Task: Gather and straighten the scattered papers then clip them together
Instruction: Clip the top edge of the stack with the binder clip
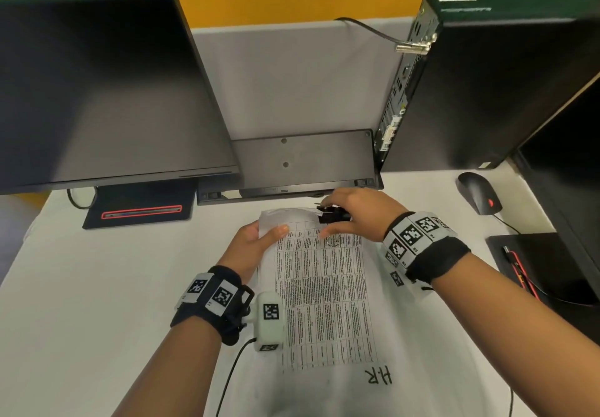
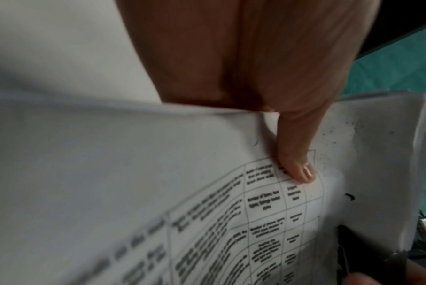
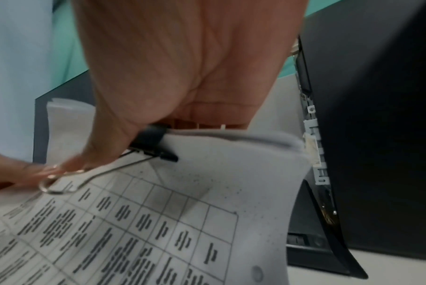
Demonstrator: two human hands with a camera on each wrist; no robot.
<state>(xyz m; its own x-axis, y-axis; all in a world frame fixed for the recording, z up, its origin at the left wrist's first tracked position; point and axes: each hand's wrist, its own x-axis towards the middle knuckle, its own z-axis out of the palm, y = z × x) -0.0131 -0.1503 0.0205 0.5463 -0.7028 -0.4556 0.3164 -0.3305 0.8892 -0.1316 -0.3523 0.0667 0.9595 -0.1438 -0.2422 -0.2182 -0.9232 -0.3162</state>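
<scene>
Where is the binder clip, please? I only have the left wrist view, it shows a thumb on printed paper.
Observer: The binder clip sits on the far edge of the papers, in the right hand.
Operator: Is its wire handle up?
Observer: One wire handle lies folded down on the page under the right thumb.
Operator: What holds the stack?
Observer: The left hand grips its far left corner, lifted off the table.

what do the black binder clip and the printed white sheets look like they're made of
The black binder clip looks like painted sheet metal with a matt finish; its shiny silver wire handle, glinting under the right hand, reads as bare steel. The printed white sheets look like plain matt paper: thin, curling at the edge where the left hand pinches them.
</scene>
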